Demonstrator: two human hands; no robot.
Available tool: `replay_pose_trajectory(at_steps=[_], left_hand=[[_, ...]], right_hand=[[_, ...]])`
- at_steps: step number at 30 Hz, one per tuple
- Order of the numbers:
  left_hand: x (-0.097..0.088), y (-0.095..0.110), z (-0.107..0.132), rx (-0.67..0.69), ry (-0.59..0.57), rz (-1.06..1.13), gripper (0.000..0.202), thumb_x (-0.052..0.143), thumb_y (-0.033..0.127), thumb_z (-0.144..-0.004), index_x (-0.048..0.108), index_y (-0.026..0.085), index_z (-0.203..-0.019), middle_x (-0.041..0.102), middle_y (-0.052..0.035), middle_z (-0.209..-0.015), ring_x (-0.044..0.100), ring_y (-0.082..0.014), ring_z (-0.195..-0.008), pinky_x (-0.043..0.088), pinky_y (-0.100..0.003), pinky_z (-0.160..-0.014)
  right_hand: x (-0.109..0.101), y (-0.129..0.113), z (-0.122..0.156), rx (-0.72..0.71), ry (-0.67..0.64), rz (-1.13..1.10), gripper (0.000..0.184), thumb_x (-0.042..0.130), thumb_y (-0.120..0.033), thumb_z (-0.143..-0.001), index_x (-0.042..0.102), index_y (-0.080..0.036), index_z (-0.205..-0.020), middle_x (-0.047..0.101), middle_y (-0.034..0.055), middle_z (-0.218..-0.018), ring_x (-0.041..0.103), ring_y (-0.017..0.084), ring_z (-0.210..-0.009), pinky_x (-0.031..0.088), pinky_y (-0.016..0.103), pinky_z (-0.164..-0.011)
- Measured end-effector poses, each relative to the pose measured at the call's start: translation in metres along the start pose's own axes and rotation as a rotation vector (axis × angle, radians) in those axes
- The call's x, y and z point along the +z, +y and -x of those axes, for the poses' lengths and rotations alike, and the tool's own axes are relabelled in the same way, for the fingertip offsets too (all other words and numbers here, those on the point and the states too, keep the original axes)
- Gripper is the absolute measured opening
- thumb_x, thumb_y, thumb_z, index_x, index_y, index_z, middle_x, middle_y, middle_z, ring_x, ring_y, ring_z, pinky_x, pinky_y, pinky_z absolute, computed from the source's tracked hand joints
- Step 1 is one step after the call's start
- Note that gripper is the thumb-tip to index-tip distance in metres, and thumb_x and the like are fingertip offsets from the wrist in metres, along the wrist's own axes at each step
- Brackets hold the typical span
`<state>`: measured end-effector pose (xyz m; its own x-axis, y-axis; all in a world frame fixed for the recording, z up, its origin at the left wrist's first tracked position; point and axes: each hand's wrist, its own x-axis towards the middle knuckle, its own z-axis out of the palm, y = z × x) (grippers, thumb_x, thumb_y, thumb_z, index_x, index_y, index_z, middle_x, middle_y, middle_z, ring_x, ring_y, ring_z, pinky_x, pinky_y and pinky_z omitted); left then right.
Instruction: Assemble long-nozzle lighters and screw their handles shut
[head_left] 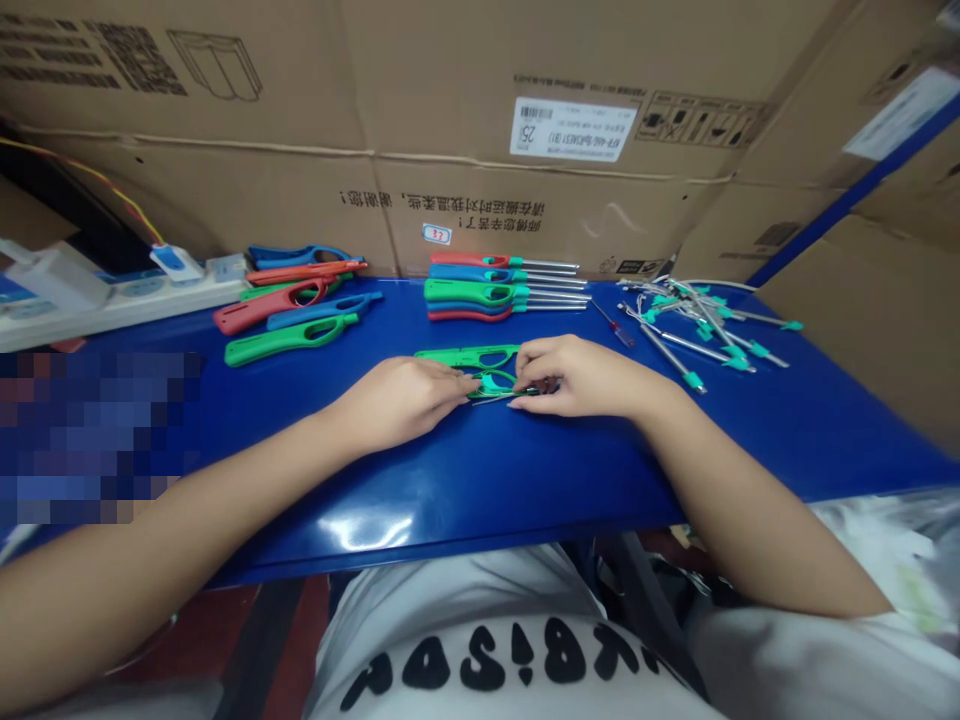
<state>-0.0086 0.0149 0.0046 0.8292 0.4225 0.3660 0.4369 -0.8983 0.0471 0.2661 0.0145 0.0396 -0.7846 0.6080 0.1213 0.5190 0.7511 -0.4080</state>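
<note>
On the blue table in front of me lies a green lighter handle half point(496, 393) with a teal trigger piece point(491, 382) in it. My left hand point(409, 400) is closed, its fingertips pinching the left end of this handle. At the right end, my right hand point(570, 375) is closed too, thumb and fingers drawn together; what they pinch is mostly hidden. A thin grey metal strip shows just below the handle, between the hands. Right behind them rests another green handle shell point(457, 356), its right end partly covered by my right hand.
Several coloured lighter shells point(292, 340) lie at the back left. Lighters with metal tubes point(469, 292) are stacked at the back middle. A screwdriver point(621, 333) lies beside a pile of metal tubes with teal ends point(712, 335). A power strip point(135, 295) and cardboard point(450, 120) border the table.
</note>
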Motion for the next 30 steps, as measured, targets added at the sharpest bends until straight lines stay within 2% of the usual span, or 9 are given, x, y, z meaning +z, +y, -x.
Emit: replay_pose_trajectory(at_steps=[3, 6, 9, 12, 15, 18, 24, 27, 30], left_hand=[[0.0, 0.0, 0.0, -0.004, 0.014, -0.002, 0.028, 0.051, 0.023, -0.102, 0.074, 0.019, -0.117, 0.079, -0.007, -0.113, 0.077, -0.0219, -0.1, 0.061, -0.033, -0.089], [0.0, 0.001, 0.001, -0.019, 0.013, -0.02, 0.028, 0.052, 0.025, -0.102, 0.073, 0.02, -0.121, 0.079, -0.0066, -0.114, 0.077, -0.0214, -0.099, 0.061, -0.032, -0.088], [-0.003, 0.002, 0.002, -0.049, 0.008, -0.032, 0.03, 0.055, 0.028, -0.101, 0.07, 0.02, -0.125, 0.078, -0.0067, -0.116, 0.077, -0.0211, -0.098, 0.062, -0.031, -0.085], [-0.006, 0.003, 0.001, -0.064, 0.003, -0.019, 0.032, 0.056, 0.033, -0.1, 0.07, 0.02, -0.126, 0.077, -0.0071, -0.119, 0.076, -0.0219, -0.102, 0.061, -0.031, -0.086], [-0.01, 0.003, 0.0, -0.067, -0.012, -0.007, 0.032, 0.054, 0.032, -0.101, 0.07, 0.019, -0.125, 0.077, -0.0087, -0.118, 0.074, -0.0225, -0.104, 0.06, -0.033, -0.09], [-0.012, 0.0, 0.0, -0.076, -0.021, -0.002, 0.032, 0.053, 0.031, -0.1, 0.071, 0.017, -0.123, 0.077, -0.0103, -0.11, 0.073, -0.0229, -0.098, 0.059, -0.034, -0.087], [-0.015, -0.005, 0.0, -0.083, -0.039, 0.004, 0.031, 0.054, 0.032, -0.1, 0.071, 0.017, -0.121, 0.077, -0.01, -0.103, 0.073, -0.0223, -0.091, 0.059, -0.033, -0.083], [-0.015, -0.005, 0.0, -0.062, -0.05, 0.021, 0.03, 0.054, 0.03, -0.1, 0.071, 0.016, -0.12, 0.077, -0.01, -0.107, 0.073, -0.0222, -0.094, 0.058, -0.034, -0.085], [-0.015, -0.005, 0.001, -0.059, -0.07, 0.03, 0.03, 0.054, 0.029, -0.1, 0.072, 0.016, -0.12, 0.076, -0.0102, -0.111, 0.072, -0.0226, -0.098, 0.058, -0.035, -0.088]], right_hand=[[-0.002, 0.002, 0.0, -0.02, 0.061, -0.03, 0.021, 0.067, -0.035, -0.093, 0.077, -0.016, -0.099, 0.069, 0.0071, -0.092, 0.062, 0.015, -0.073, 0.047, 0.027, -0.068], [-0.008, 0.01, 0.002, 0.081, 0.257, 0.042, 0.02, 0.063, -0.032, -0.095, 0.076, -0.018, -0.1, 0.073, 0.0077, -0.096, 0.065, 0.017, -0.08, 0.048, 0.028, -0.071], [-0.023, 0.025, 0.009, 0.436, 0.538, 0.241, 0.017, 0.061, -0.028, -0.09, 0.075, -0.019, -0.089, 0.074, 0.0094, -0.094, 0.065, 0.022, -0.081, 0.048, 0.033, -0.074], [-0.042, 0.046, 0.025, 0.842, 0.664, 0.389, 0.018, 0.059, -0.027, -0.088, 0.075, -0.019, -0.088, 0.074, 0.0144, -0.098, 0.066, 0.029, -0.09, 0.05, 0.038, -0.079], [-0.057, 0.071, 0.046, 1.188, 0.604, 0.405, 0.023, 0.06, -0.025, -0.086, 0.076, -0.02, -0.102, 0.074, 0.0157, -0.108, 0.067, 0.034, -0.102, 0.051, 0.041, -0.083], [-0.063, 0.097, 0.061, 1.369, 0.443, 0.352, 0.03, 0.066, -0.017, -0.079, 0.077, -0.019, -0.107, 0.073, 0.0169, -0.116, 0.068, 0.034, -0.108, 0.052, 0.042, -0.088], [-0.056, 0.123, 0.066, 1.347, 0.412, 0.329, 0.041, 0.065, -0.015, -0.079, 0.075, -0.021, -0.118, 0.069, 0.0165, -0.126, 0.065, 0.033, -0.116, 0.051, 0.041, -0.095], [-0.057, 0.125, 0.072, 1.39, 0.448, 0.353, 0.053, 0.065, -0.016, -0.08, 0.068, -0.021, -0.133, 0.056, 0.0205, -0.141, 0.06, 0.036, -0.123, 0.05, 0.043, -0.098], [-0.063, 0.127, 0.083, 1.471, 0.477, 0.369, 0.061, 0.064, -0.019, -0.082, 0.06, -0.024, -0.143, 0.048, 0.0216, -0.146, 0.055, 0.039, -0.127, 0.047, 0.045, -0.099]])
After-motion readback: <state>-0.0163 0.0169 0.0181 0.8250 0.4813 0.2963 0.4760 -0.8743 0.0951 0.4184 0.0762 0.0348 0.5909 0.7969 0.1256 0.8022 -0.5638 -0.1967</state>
